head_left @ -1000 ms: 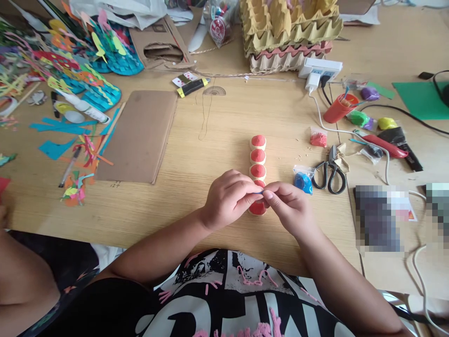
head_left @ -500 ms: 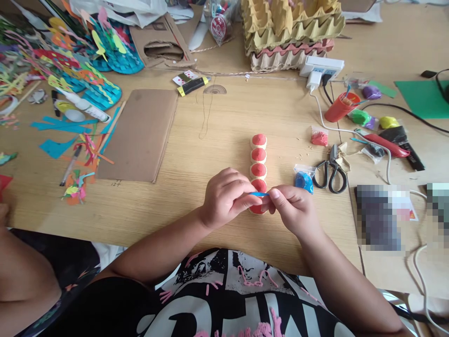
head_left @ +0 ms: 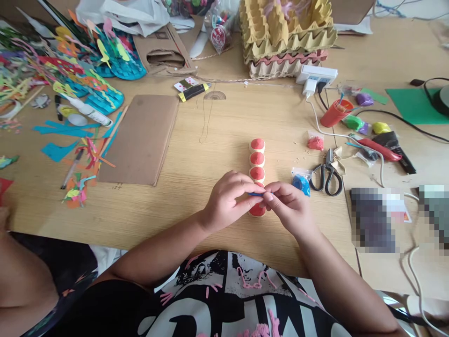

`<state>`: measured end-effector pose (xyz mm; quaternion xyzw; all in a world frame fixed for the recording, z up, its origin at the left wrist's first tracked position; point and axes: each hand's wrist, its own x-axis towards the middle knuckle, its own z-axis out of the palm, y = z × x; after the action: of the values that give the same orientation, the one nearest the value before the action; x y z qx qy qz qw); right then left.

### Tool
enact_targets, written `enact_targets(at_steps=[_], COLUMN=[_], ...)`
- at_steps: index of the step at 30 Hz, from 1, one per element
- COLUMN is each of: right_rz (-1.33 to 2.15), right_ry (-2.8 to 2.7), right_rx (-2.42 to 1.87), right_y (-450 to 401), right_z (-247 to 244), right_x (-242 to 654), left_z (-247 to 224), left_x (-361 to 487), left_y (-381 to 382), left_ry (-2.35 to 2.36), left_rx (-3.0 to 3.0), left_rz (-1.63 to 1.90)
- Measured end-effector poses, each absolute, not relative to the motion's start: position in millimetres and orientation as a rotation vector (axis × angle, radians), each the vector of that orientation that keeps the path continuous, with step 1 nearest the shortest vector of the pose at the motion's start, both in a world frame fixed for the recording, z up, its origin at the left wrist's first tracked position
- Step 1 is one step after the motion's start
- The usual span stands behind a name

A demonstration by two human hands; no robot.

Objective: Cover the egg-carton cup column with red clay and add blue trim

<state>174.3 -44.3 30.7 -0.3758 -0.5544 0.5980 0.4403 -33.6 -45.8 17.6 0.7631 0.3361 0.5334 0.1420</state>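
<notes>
A thin blue strip [head_left: 256, 194] is pinched between the fingertips of my left hand [head_left: 228, 199] and my right hand [head_left: 288, 204], which meet at its right end. Under the fingers runs a column of several pale cups with red domed tops [head_left: 257, 159]; the lower ones are partly hidden by my hands. Just right of the column lies a small bag of blue clay [head_left: 301, 182]. Black-handled scissors [head_left: 328, 175] rest beyond it, and a bag of red clay [head_left: 315, 140] sits above them.
A cardboard sheet [head_left: 140, 140] lies to the left, with paper scraps [head_left: 79, 187] beside it. Egg trays [head_left: 287, 42] are stacked at the back near a power strip [head_left: 317, 75]. A red cup [head_left: 336, 113] stands at the right. Another person's arm [head_left: 24, 281] shows at the lower left.
The blue strip has turned slightly and shows a darker, thinner edge. My right fingers have shifted a little left along it. The view has moved slightly.
</notes>
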Motion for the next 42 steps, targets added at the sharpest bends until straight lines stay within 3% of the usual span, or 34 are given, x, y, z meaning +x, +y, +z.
enact_targets(at_steps=[12,22,32,42], right_rz=[1.321,1.166,1.223,1.239], right_ry=[-1.431,-1.508,-1.465,-1.496], right_rx=[-1.000,-1.096,-0.977,-0.925], right_y=[-42,-14,24,22], right_z=[30,74,19,2], right_x=[172,180,178,182], left_z=[21,52,3,-13], left_x=[-35,-34,-28,-28], left_y=[-43,-13,32,35], left_ry=[0.973,0.963,0.965,0.901], left_rx=[2.201,2.236,2.070,2.167], left_rz=[1.505,1.460,1.538,1.632])
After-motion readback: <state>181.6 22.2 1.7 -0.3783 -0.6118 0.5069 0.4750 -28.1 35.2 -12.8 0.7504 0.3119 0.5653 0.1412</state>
